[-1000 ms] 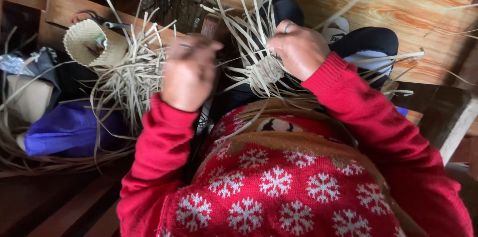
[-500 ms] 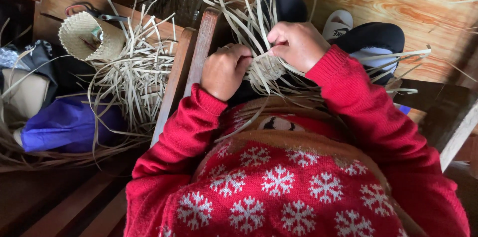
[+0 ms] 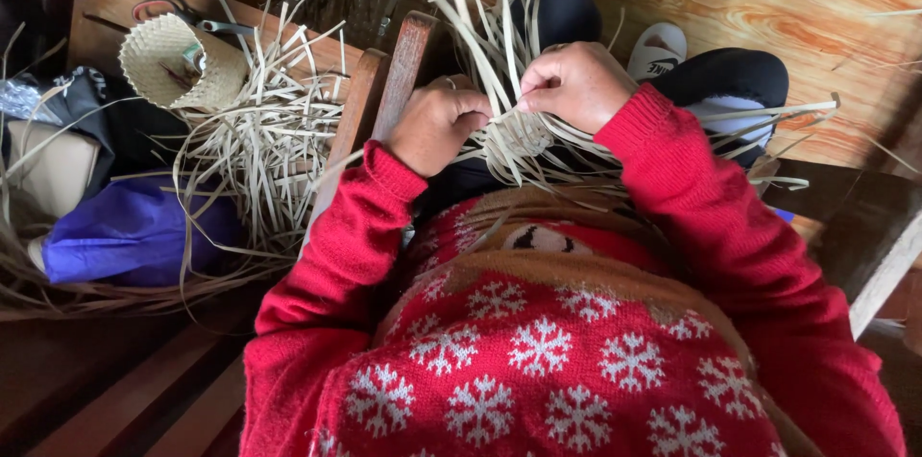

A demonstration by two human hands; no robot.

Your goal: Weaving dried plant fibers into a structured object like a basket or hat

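Observation:
Both hands meet over my lap on a small woven piece of pale straw (image 3: 523, 135). My left hand (image 3: 434, 123) pinches strips at its left side, fingers curled, a ring on one finger. My right hand (image 3: 574, 83) grips the strips at its upper right. Long loose strips (image 3: 485, 6) fan up and outward from the weave. Red sleeves and a red sweater with white snowflakes fill the lower view.
A loose heap of straw strips (image 3: 264, 145) lies on the wooden bench at left, with a small woven straw cone (image 3: 178, 63), scissors (image 3: 187, 15) and a purple bag (image 3: 134, 231). A chair arm (image 3: 389, 83) runs beside my left hand. Shoes rest on the wooden floor (image 3: 788, 6).
My left hand has come in from the left, where it was pulling a strip, and now closes on the weave beside the right hand.

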